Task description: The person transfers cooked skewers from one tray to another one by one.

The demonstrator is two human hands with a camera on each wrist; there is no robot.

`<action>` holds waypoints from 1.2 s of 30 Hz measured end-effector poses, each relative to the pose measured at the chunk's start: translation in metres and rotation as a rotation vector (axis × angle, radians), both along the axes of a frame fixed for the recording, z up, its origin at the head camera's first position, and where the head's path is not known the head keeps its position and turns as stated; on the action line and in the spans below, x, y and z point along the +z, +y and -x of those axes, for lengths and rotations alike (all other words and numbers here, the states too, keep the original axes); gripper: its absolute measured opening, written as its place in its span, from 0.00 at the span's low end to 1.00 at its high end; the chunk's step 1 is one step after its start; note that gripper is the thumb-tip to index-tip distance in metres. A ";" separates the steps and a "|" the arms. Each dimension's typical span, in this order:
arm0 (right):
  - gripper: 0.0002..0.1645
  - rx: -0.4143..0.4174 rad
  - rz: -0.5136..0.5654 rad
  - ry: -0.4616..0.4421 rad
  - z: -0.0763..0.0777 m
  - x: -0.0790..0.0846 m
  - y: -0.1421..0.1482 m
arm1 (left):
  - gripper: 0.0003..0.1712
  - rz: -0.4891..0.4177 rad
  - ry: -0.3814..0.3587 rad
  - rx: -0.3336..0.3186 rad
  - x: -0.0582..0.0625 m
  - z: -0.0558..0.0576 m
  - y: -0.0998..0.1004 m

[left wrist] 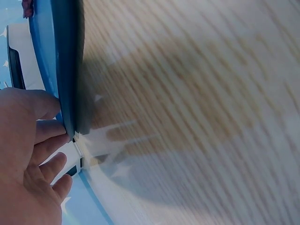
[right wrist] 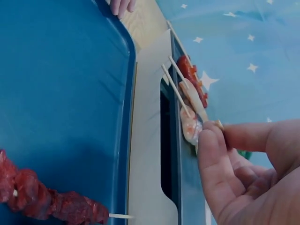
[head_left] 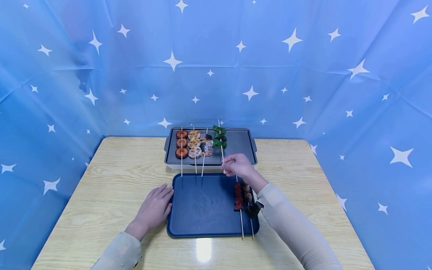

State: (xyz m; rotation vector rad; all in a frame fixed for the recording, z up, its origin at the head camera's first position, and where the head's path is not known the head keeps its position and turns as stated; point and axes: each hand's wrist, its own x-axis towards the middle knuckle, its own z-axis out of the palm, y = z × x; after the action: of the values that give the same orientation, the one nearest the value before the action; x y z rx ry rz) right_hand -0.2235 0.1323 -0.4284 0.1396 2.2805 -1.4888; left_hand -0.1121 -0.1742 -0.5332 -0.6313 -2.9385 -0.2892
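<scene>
Fingers of the right hand point(head_left: 239, 165) pinch a green-laden wooden skewer point(head_left: 220, 144) beyond the blue rectangular tray point(head_left: 202, 206); the left hand point(head_left: 153, 208), uncurled, touches its rim.

From my distant seat, I see the desk point(head_left: 128, 176) as grained wood with a glossy shine. The blue tray point(head_left: 202, 206) looks like smooth plastic, lightly scuffed. The dark plate point(head_left: 239, 146) appears matt. The held stick point(head_left: 222, 154) seems plain wood; the starry curtain point(head_left: 216, 37) is creased cloth.
</scene>
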 end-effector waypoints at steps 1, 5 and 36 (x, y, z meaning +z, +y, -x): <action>0.09 0.010 -0.002 0.002 -0.001 0.001 0.001 | 0.26 0.001 -0.001 0.000 0.000 0.000 0.000; 0.08 0.052 0.008 0.014 -0.007 0.002 0.004 | 0.26 0.004 -0.003 0.001 0.000 0.000 0.000; 0.04 0.194 -0.046 0.034 -0.048 -0.010 0.023 | 0.26 -0.014 -0.017 0.003 0.002 -0.001 0.001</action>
State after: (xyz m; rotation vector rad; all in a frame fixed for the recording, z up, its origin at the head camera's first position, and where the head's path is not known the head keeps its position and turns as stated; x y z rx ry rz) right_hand -0.1759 0.1557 -0.4383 -0.0922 2.2834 -1.3497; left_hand -0.1113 -0.1736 -0.5308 -0.6257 -2.9509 -0.3157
